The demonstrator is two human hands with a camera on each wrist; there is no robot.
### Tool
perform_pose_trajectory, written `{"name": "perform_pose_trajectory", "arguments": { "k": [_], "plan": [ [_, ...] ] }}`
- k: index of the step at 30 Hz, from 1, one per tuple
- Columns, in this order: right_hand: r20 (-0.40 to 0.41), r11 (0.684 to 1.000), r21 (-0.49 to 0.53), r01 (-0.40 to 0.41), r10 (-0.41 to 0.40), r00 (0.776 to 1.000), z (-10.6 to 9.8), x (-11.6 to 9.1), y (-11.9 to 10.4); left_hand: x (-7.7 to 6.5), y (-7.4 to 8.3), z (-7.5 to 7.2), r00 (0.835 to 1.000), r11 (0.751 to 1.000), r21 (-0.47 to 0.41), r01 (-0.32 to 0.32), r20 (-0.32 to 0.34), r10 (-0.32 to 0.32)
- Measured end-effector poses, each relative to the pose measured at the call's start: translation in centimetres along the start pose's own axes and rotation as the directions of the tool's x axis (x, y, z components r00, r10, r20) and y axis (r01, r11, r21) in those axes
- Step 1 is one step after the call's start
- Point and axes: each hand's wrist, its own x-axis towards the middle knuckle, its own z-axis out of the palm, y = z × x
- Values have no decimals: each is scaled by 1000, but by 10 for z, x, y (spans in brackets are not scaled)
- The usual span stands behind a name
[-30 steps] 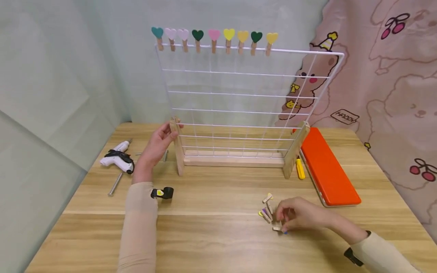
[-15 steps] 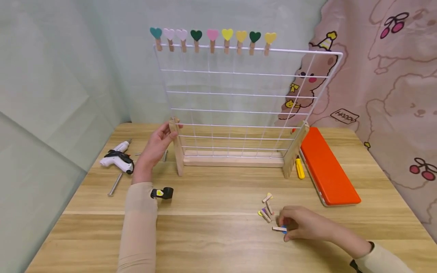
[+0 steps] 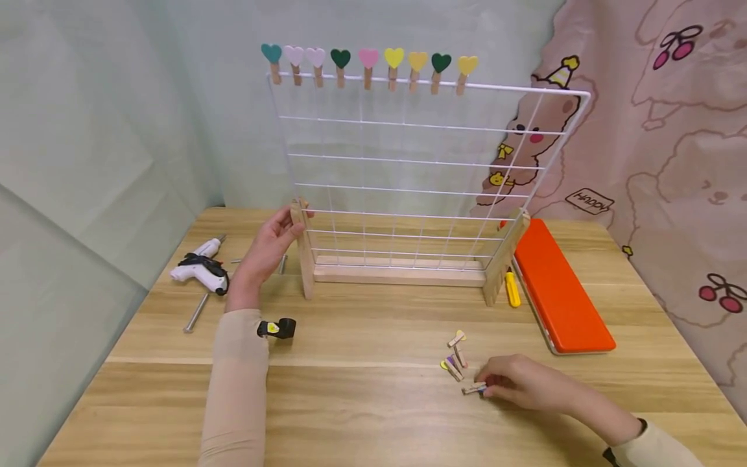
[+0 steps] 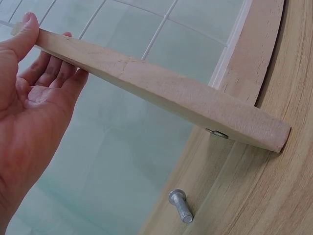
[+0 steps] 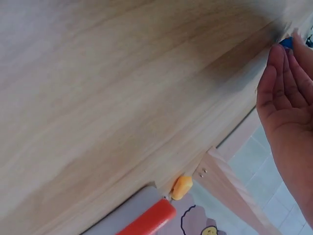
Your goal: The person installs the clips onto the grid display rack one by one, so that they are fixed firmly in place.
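Observation:
In the head view my left hand (image 3: 267,250) grips the upper part of the left wooden upright (image 3: 305,266) of a stand, thumb in front and fingers behind. That stand carries a white wire grid (image 3: 525,89) with several heart-topped clothespins (image 3: 394,58) along the left part of its top bar. My right hand (image 3: 528,386), low on the right, pinches a small wooden clothespin (image 3: 473,389) between thumb and fingers. In the right wrist view its blue heart (image 5: 287,43) shows at the fingertips. Several loose clothespins (image 3: 454,369) lie on the table just left of that hand.
A red case (image 3: 560,285) lies at the right, with a yellow-handled tool (image 3: 512,289) beside the stand's right upright (image 3: 505,259). To the left are a white glue gun (image 3: 201,272) with a black cord and a long bolt (image 3: 196,314). Another bolt (image 4: 181,205) is near the left upright.
My right hand has closed its thumb and fingers on the blue-heart clothespin, which now tilts up from the table. My left hand keeps its hold on the upright.

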Motion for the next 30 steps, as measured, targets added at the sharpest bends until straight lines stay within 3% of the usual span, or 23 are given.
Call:
{"name": "perform_pose_trajectory", "arguments": {
  "k": [6,11,18,22,25,28,30],
  "plan": [
    [-100,998,-52,-36,31,995,-7,0,-6,2,-6,-4,1000,1000,-12,-5,-1,5],
    [-189,998,46,-39,47,981,-13,7,-11,5,-13,-7,1000,1000,-18,-10,-3,10],
    [-255,964,241,108,-45,966,-29,29,-25,4,-15,-8,1000,1000,-10,5,1,-5],
    [-298,953,278,117,-31,954,-52,43,-24,3,-16,-9,1000,1000,-12,0,0,0],
    [-400,966,228,125,-24,916,-85,59,-32,3,-15,-9,1000,1000,-15,-4,-3,4],
    [-516,973,144,179,-81,853,-122,75,-41,3,-11,-6,1000,1000,-20,-5,-2,5],
    [-577,981,88,172,-90,811,-147,84,-51,2,-7,-4,1000,1000,-20,-5,2,5]
  ]
}}
